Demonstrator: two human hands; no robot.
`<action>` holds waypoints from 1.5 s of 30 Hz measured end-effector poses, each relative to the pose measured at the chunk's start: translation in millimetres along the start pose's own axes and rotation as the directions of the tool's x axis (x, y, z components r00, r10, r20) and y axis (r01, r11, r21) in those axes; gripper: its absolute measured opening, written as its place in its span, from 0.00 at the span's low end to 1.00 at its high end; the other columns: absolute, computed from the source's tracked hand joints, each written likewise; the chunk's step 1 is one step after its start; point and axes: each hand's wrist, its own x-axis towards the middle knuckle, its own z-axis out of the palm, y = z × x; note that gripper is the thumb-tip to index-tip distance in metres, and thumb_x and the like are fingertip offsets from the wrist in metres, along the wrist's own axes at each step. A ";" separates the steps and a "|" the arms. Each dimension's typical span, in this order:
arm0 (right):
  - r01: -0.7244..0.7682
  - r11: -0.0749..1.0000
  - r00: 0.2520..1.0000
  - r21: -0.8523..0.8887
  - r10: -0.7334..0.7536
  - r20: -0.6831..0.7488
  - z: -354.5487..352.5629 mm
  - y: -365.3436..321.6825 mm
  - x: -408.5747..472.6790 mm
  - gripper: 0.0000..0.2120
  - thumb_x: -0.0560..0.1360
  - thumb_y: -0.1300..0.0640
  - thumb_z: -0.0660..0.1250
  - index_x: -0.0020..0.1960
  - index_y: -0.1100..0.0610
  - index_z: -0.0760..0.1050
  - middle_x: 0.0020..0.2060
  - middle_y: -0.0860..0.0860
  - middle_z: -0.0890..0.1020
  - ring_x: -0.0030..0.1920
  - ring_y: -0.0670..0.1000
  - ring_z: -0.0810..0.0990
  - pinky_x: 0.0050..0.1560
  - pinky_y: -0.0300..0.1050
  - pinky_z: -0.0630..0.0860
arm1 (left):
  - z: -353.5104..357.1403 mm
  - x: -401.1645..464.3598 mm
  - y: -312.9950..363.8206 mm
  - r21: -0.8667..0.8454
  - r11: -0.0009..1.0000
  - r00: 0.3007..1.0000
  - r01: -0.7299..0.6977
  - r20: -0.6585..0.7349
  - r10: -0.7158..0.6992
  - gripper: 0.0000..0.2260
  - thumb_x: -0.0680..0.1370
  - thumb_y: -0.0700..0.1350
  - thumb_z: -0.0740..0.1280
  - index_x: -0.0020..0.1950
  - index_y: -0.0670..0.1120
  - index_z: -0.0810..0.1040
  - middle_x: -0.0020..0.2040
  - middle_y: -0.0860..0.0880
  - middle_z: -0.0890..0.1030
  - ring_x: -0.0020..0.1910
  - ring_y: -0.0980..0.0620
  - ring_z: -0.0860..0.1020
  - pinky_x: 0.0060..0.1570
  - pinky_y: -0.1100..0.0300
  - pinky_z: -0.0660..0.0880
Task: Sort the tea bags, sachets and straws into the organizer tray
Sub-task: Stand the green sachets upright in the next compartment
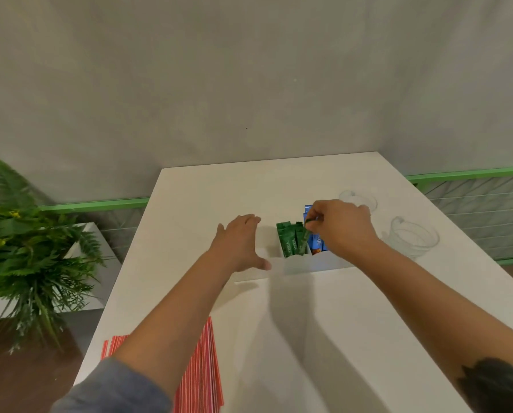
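Green paper sachets (291, 242) stood in the white organizer tray (297, 265); my right hand (343, 226) pinched one above them, left hand (240, 242) spread beside. Crowding might have buckled it.

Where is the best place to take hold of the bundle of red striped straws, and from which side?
Probably at mid-length from above. The red striped straws lie flat at the table's near left edge, fanned out, so fingers closing across their width should gather them. The left forearm covers part of them.

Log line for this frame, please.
right hand pinches green sachet | over organizer tray | left hand open | straws unsorted
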 end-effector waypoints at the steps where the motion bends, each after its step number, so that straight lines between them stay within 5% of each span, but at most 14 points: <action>1: 0.011 0.999 0.999 -0.032 -0.012 -0.030 -0.7 -0.7 5.8 0.05 0.78 0.54 0.61 0.43 0.48 0.72 0.40 0.47 0.80 0.45 0.51 0.76 0.50 0.46 0.56 | -0.5 2.8 -0.6 0.018 1.000 0.999 0.003 0.039 -0.003 0.48 0.66 0.59 0.74 0.77 0.47 0.51 0.78 0.50 0.53 0.76 0.51 0.53 0.74 0.43 0.49; 8: 0.064 0.945 0.993 -0.321 -0.092 -0.073 17.8 -3.0 31.0 0.08 0.77 0.50 0.63 0.52 0.45 0.79 0.53 0.49 0.75 0.58 0.54 0.67 0.49 0.48 0.55 | 2.7 13.3 -1.4 0.054 0.998 0.988 0.015 0.156 -0.024 0.47 0.68 0.60 0.72 0.78 0.48 0.49 0.77 0.51 0.55 0.76 0.50 0.55 0.73 0.42 0.48; 15: 0.060 0.940 0.997 -0.337 -0.071 -0.018 41.9 1.4 35.7 0.08 0.74 0.48 0.67 0.52 0.44 0.80 0.67 0.50 0.67 0.69 0.56 0.57 0.68 0.58 0.51 | 2.3 16.0 -3.3 0.027 0.999 0.987 0.021 0.158 -0.025 0.47 0.67 0.60 0.74 0.77 0.49 0.52 0.77 0.51 0.58 0.75 0.50 0.58 0.74 0.40 0.47; 23: 0.096 0.908 0.993 -0.408 -0.115 -0.022 60.8 6.4 36.2 0.07 0.71 0.49 0.70 0.48 0.47 0.82 0.70 0.52 0.62 0.73 0.60 0.49 0.70 0.63 0.44 | 2.9 16.8 -3.9 0.015 1.000 0.988 0.021 0.153 -0.023 0.47 0.66 0.60 0.75 0.77 0.49 0.53 0.76 0.50 0.60 0.75 0.50 0.59 0.73 0.41 0.47; 29: 0.084 0.891 0.992 -0.446 -0.117 -0.048 65.9 5.6 38.3 0.14 0.72 0.49 0.70 0.56 0.51 0.77 0.71 0.55 0.59 0.74 0.61 0.47 0.70 0.65 0.45 | 0.7 13.6 -2.6 0.004 1.000 0.991 0.014 0.136 -0.015 0.44 0.66 0.59 0.75 0.75 0.48 0.58 0.73 0.49 0.65 0.72 0.48 0.63 0.72 0.41 0.48; 33: 0.074 0.910 0.992 -0.409 -0.109 -0.063 66.9 7.6 39.6 0.19 0.72 0.47 0.70 0.60 0.51 0.73 0.71 0.54 0.60 0.74 0.59 0.49 0.70 0.64 0.45 | 2.5 11.3 -4.3 0.000 1.000 0.990 0.006 0.137 -0.006 0.48 0.66 0.59 0.75 0.77 0.49 0.52 0.77 0.50 0.56 0.77 0.49 0.50 0.72 0.38 0.42; 37: 0.075 0.939 0.978 -0.336 -0.136 -0.161 66.2 7.8 35.1 0.16 0.73 0.46 0.67 0.57 0.52 0.74 0.70 0.52 0.64 0.73 0.58 0.52 0.65 0.59 0.39 | 3.0 5.2 -5.0 -0.059 0.998 0.998 0.004 0.063 -0.001 0.47 0.67 0.60 0.73 0.77 0.50 0.51 0.78 0.50 0.50 0.77 0.49 0.44 0.71 0.37 0.40; 40: 0.088 0.962 0.950 -0.260 -0.159 -0.267 64.1 3.8 23.8 0.12 0.73 0.49 0.68 0.54 0.52 0.76 0.67 0.52 0.69 0.70 0.57 0.60 0.63 0.55 0.43 | 2.5 -6.0 -6.1 -0.172 0.985 0.998 -0.008 -0.063 -0.002 0.37 0.72 0.59 0.69 0.76 0.52 0.56 0.78 0.52 0.53 0.77 0.51 0.46 0.73 0.40 0.42; 45: 0.108 0.982 0.890 -0.158 -0.166 -0.424 66.2 -6.5 -9.4 0.09 0.65 0.54 0.75 0.43 0.52 0.78 0.50 0.51 0.80 0.52 0.59 0.74 0.51 0.50 0.55 | 5.4 -35.9 -9.0 -0.327 0.940 0.933 -0.092 -0.357 -0.033 0.19 0.77 0.50 0.66 0.67 0.51 0.71 0.70 0.55 0.69 0.71 0.54 0.65 0.70 0.58 0.61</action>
